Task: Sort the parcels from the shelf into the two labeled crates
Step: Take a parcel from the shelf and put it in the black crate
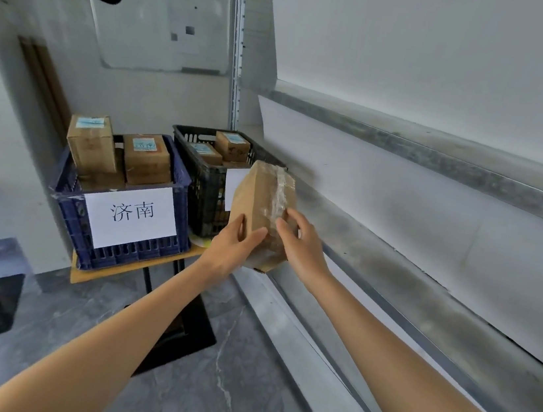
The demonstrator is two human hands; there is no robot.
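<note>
Gripping parcel (261,201) in left hand (232,248) and right hand (300,241), mid-carry; next we pick blue crate (139,254) or black crate (205,197), ten o'clock.

I can read one sign: 济南, black on the white sheet (130,216) on the front of the blue crate (68,213), left of centre. The sheet (232,183) on the black crate (205,197) is half hidden behind the held parcel (261,197). The stickers (147,145) on the boxes (146,165) and the whiteboard (162,25) writing at upper left are too blurred to read.

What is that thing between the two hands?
A brown cardboard parcel with clear tape. The left hand and the right hand grip it from either side, as the head view shows.
</note>
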